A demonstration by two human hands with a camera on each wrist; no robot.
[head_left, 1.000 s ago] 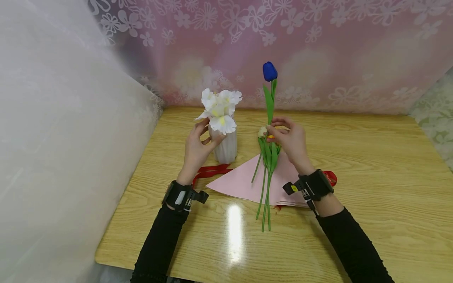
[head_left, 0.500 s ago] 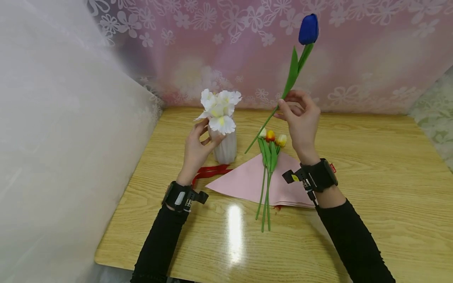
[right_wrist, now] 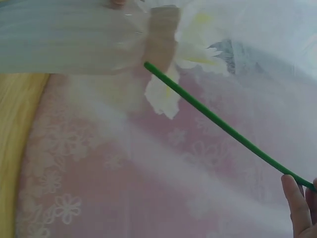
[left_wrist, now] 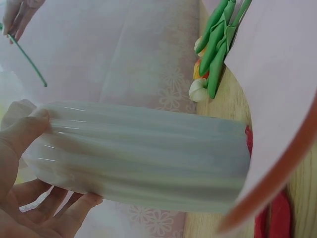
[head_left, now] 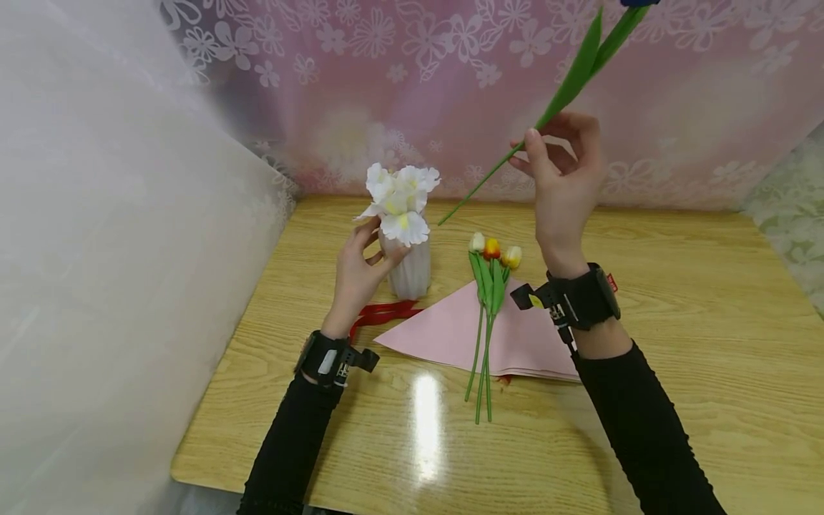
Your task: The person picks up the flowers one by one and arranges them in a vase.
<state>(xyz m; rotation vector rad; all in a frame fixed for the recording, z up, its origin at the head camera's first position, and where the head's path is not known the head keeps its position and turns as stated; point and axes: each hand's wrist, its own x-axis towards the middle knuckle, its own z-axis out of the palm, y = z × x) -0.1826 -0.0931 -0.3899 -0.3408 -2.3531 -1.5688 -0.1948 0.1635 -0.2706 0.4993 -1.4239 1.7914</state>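
Observation:
My left hand [head_left: 359, 268] grips the upper part of a whitish ribbed vase [left_wrist: 143, 153], thumb on one side and fingers on the other. White ruffled flowers [head_left: 402, 197] stand in the vase's mouth. Raised high on the right, my right hand [head_left: 569, 179] pinches the stem of a blue artificial tulip [head_left: 579, 68] between thumb and fingers. The tulip is tilted, its bloom mostly cut off by the top of the head view. Its bare stem end points down-left toward the white flowers; in the right wrist view the green stem [right_wrist: 218, 119] crosses in front of the vase's neck.
Several tulips [head_left: 492, 286], with white and orange-yellow heads, lie across folded pink paper [head_left: 431, 332] on the wooden table [head_left: 695, 343]. Red ribbon [head_left: 386, 311] lies by the vase's base. A floral curtain [head_left: 476, 107] hangs behind the table, pale sheeting [head_left: 96, 250] at the left.
The right hand has lifted the blue tulip off the other tulips, up and to the right, and its stem has tilted. The left hand stays on the vase.

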